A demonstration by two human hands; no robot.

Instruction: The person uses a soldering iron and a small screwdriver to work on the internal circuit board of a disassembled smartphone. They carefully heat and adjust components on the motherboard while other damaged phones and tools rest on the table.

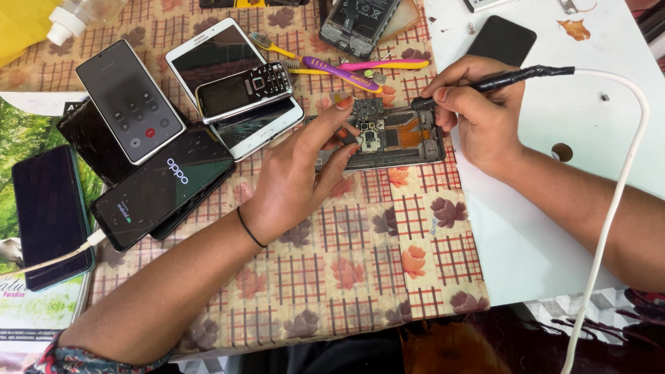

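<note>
While the left hand [298, 173] pinches the open phone [388, 138] on the worktop [360, 263], the right hand [478, 111] grips a black tool [512, 77]; its tip touches the phone.

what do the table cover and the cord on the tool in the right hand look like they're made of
Table cover: looks like glossy wipe-clean plastic or oilcloth, with a printed check-and-leaf pattern and a soft sheen. Cord: smooth white rubbery or plastic sheath that bends in a loose curve; black wrap, perhaps tape, where it joins the tool.

Light was bright, even and soft; faint glare sat on the dark phone screens [163, 183] toward nine o'clock; focus stayed sharp.
</note>
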